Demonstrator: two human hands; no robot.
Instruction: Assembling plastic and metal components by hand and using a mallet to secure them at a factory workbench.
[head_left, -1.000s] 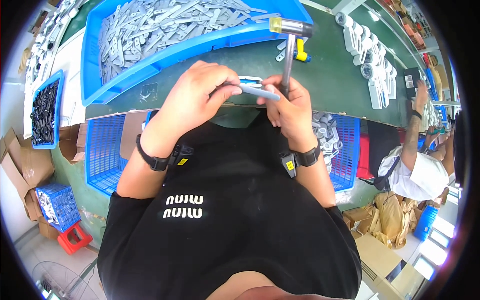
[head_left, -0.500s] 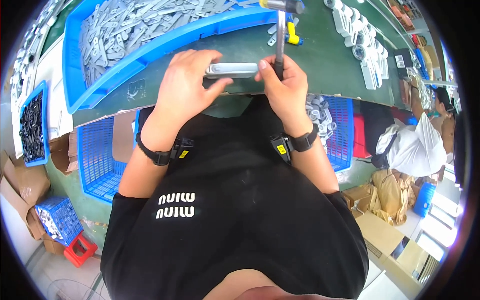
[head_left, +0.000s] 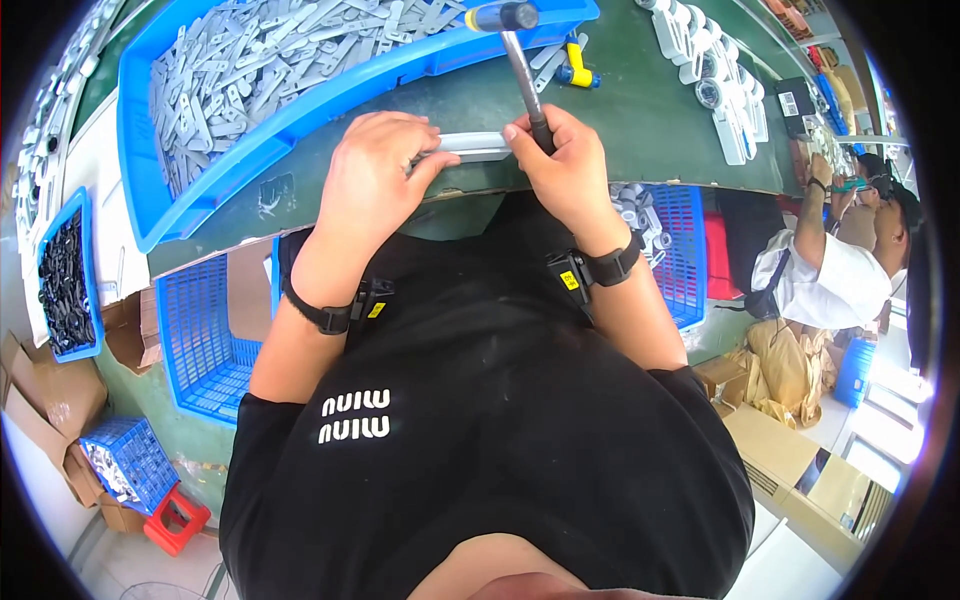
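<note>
A long, slim grey plastic part (head_left: 474, 145) is held level above the near edge of the green bench. My left hand (head_left: 378, 172) is closed around its left end, thumb below and fingers above. At the other end, the thumb of my right hand (head_left: 566, 172) presses the part. That same hand also grips the dark handle of a hammer (head_left: 520, 72), which slants up and to the left. Its head, black with a yellow end, is over the rim of a large blue tray (head_left: 400, 78). Flat grey strips (head_left: 230, 95) fill that tray.
Beyond the right hand lies a yellow-and-blue tool (head_left: 577, 70). White-grey assemblies (head_left: 715, 85) line the bench's right side. Blue crates (head_left: 205, 335) stand below the bench edge. A small tray of black parts (head_left: 65, 270) is at left. A co-worker in white (head_left: 825, 275) sits at right.
The hammer has tipped from upright to leaning left, its head moving left over the tray rim. Both hands keep hold of the grey part, which has turned slightly. The co-worker's arm now shows raised.
</note>
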